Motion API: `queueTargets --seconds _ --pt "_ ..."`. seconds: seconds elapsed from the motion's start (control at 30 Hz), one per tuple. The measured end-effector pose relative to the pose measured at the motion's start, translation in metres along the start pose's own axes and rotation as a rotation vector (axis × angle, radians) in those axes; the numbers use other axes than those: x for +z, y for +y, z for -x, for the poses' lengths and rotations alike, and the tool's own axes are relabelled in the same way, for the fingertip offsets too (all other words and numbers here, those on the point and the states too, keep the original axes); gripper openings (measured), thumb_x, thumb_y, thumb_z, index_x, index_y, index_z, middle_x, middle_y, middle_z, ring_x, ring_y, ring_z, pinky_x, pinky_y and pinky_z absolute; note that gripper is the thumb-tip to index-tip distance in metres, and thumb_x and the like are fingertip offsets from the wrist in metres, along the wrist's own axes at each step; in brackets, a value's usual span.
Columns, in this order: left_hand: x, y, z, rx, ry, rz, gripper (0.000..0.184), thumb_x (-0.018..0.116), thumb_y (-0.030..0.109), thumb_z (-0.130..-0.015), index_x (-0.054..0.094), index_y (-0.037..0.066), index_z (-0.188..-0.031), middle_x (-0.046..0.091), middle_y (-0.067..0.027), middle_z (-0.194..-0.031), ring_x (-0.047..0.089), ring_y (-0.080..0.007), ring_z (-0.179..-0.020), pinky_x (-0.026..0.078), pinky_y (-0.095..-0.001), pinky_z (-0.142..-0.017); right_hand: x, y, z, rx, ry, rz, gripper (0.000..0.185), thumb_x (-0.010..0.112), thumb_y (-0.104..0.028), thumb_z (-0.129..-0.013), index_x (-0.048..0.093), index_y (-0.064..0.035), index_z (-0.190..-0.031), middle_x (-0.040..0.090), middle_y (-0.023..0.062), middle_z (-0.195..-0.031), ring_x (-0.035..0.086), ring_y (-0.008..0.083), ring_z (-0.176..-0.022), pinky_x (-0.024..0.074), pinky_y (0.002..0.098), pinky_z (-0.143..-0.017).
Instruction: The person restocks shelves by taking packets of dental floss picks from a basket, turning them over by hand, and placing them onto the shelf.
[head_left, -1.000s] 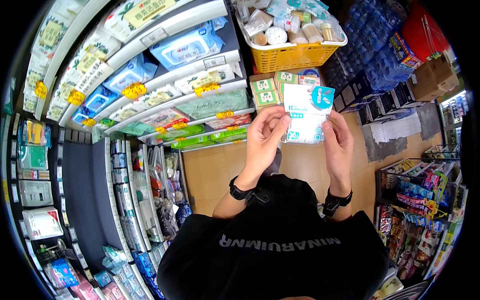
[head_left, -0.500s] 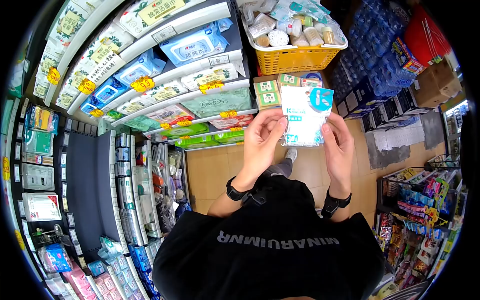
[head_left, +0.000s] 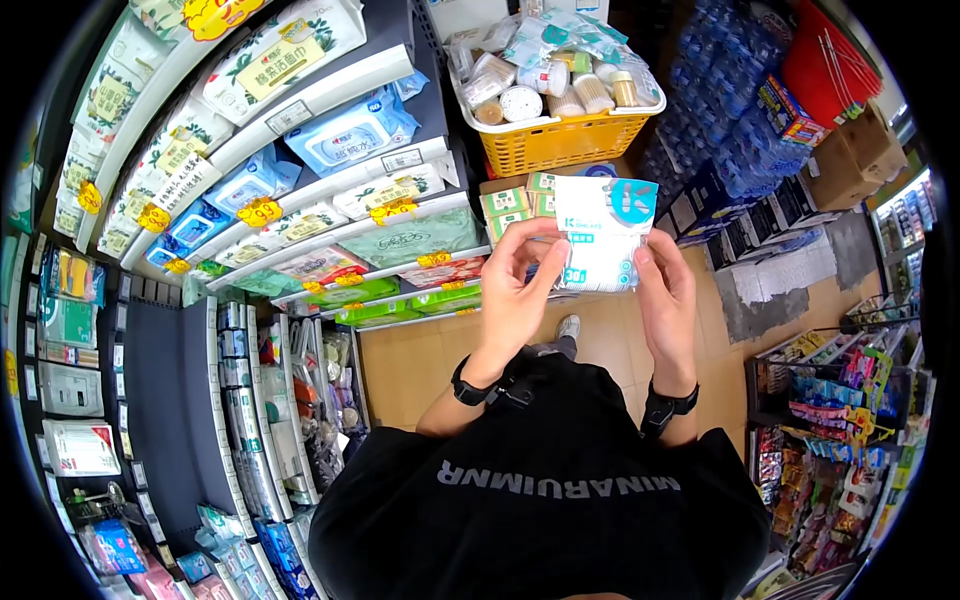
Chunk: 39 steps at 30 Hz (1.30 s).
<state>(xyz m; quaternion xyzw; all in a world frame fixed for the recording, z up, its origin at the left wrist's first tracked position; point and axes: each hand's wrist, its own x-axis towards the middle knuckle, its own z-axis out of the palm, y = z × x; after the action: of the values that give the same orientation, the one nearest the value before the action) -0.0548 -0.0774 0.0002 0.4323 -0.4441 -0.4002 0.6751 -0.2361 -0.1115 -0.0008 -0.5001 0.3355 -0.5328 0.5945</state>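
A small white and teal packet [head_left: 602, 240] is held up in front of my body, its printed face toward the camera. My left hand [head_left: 522, 285] pinches its left edge between thumb and fingers. At the right edge, my right hand [head_left: 664, 297] grips it the same way. Thin white sticks show through the clear lower part. Just behind the packet are small green and cream boxes [head_left: 507, 212] in a carton, partly hidden by it.
Beyond the carton stands a yellow basket [head_left: 565, 143] full of tubs and packets. Shelves of wipes [head_left: 352, 130] curve along the left. Bottled water packs [head_left: 715, 110] are at the back right, and a rack of hanging snacks [head_left: 835, 410] is at the lower right.
The basket, carton and left shelves have shifted slightly left in view. Both hands keep hold of the packet, which sits a little further left. A foot shows below it.
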Motion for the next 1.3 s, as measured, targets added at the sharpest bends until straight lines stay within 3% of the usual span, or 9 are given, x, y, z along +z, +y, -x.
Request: queueTargets --seconds 0.07,0.13,0.27,0.37,0.57,0.67,0.93,1.07,1.3 --pt "0.003 0.003 -0.001 0.018 0.037 -0.046 0.028 0.069 0.002 -0.092 0.061 0.001 -0.119 0.066 -0.004 -0.1 0.06 -0.0085 -0.082 0.049 -0.0241 -0.076 0.003 -0.002 -0.004 -0.002 -0.014 -0.014 0.029 0.06 -0.015 -0.102 0.058 -0.0001 -0.126 0.066 0.0024 -0.103 0.056 0.0065 -0.094 0.0436 0.0229 -0.082" --pt "0.004 0.001 -0.004 0.258 0.168 -0.364 0.025 0.067 0.001 -0.093 0.063 0.001 -0.118 0.064 -0.0058 -0.104 0.059 -0.0087 -0.083 0.048 -0.0236 -0.072 0.007 -0.005 -0.005 -0.023 -0.027 -0.014 0.029 0.059 -0.016 -0.102 0.057 -0.0003 -0.127 0.066 0.0029 -0.107 0.057 0.0073 -0.097 0.0444 0.024 -0.084" --pt "0.001 0.004 -0.005 0.323 0.008 -0.482 0.024 0.068 0.001 -0.091 0.068 0.002 -0.116 0.065 -0.0081 -0.104 0.06 -0.0113 -0.084 0.05 -0.0256 -0.071 0.007 -0.006 -0.006 -0.004 -0.056 -0.044 0.029 0.059 -0.015 -0.102 0.056 0.0001 -0.127 0.066 0.0046 -0.109 0.058 0.0085 -0.1 0.0455 0.0252 -0.088" --pt "0.007 0.009 -0.006 0.291 -0.006 -0.481 0.023 0.07 0.002 -0.089 0.072 0.004 -0.112 0.065 -0.0103 -0.104 0.066 -0.0203 -0.092 0.053 -0.0293 -0.08 0.017 -0.015 -0.007 -0.047 -0.057 0.004 0.03 0.059 -0.014 -0.101 0.055 0.0005 -0.128 0.066 0.006 -0.11 0.059 0.0102 -0.1 0.0461 0.0258 -0.091" --pt "0.007 0.006 0.001 -0.019 -0.081 -0.179 0.03 0.069 0.007 -0.093 0.066 0.001 -0.122 0.066 -0.0142 -0.121 0.067 -0.0179 -0.104 0.054 -0.0301 -0.086 0.015 -0.021 -0.005 0.04 -0.225 0.106 0.04 0.063 -0.011 -0.098 0.054 -0.0003 -0.135 0.061 0.0096 -0.122 0.058 0.0128 -0.101 0.0479 0.0273 -0.09" --pt "0.003 0.003 0.003 -0.066 -0.12 -0.045 0.035 0.068 0.009 -0.095 0.06 -0.003 -0.127 0.066 -0.0155 -0.123 0.065 -0.0161 -0.107 0.054 -0.0308 -0.087 0.023 -0.02 -0.007 -0.103 -0.207 0.154 0.04 0.063 -0.009 -0.096 0.057 -0.0018 -0.135 0.058 0.0099 -0.128 0.058 0.0135 -0.102 0.0486 0.0272 -0.089" --pt "-0.009 -0.011 0.009 -0.067 -0.069 0.193 0.036 0.059 0.017 -0.102 0.057 -0.007 -0.129 0.067 -0.0114 -0.119 0.062 -0.0132 -0.106 0.051 -0.0274 -0.089 0.017 -0.018 -0.008 -0.256 -0.15 0.467 0.035 0.063 -0.004 -0.093 0.063 -0.0026 -0.128 0.059 0.0081 -0.124 0.057 0.0129 -0.1 0.0464 0.0258 -0.082" --pt "-0.015 -0.02 0.008 -0.169 -0.039 0.264 0.041 0.053 0.026 -0.105 0.057 -0.006 -0.13 0.066 -0.0093 -0.12 0.061 -0.0117 -0.106 0.048 -0.0263 -0.091 0.015 -0.016 -0.012 -0.156 -0.028 0.345 0.033 0.063 -0.004 -0.095 0.061 -0.0022 -0.128 0.06 0.007 -0.121 0.056 0.0113 -0.099 0.0452 0.0234 -0.08" --pt "-0.005 -0.013 0.001 -0.169 -0.021 0.294 0.04 0.055 0.029 -0.104 0.063 -0.004 -0.127 0.071 -0.0041 -0.099 0.064 -0.0088 -0.088 0.05 -0.0216 -0.077 0.001 -0.018 -0.01 -0.039 -0.04 0.148 0.025 0.062 -0.008 -0.098 0.058 -0.0004 -0.122 0.065 0.004 -0.108 0.059 0.0069 -0.09 0.0472 0.0216 -0.075"
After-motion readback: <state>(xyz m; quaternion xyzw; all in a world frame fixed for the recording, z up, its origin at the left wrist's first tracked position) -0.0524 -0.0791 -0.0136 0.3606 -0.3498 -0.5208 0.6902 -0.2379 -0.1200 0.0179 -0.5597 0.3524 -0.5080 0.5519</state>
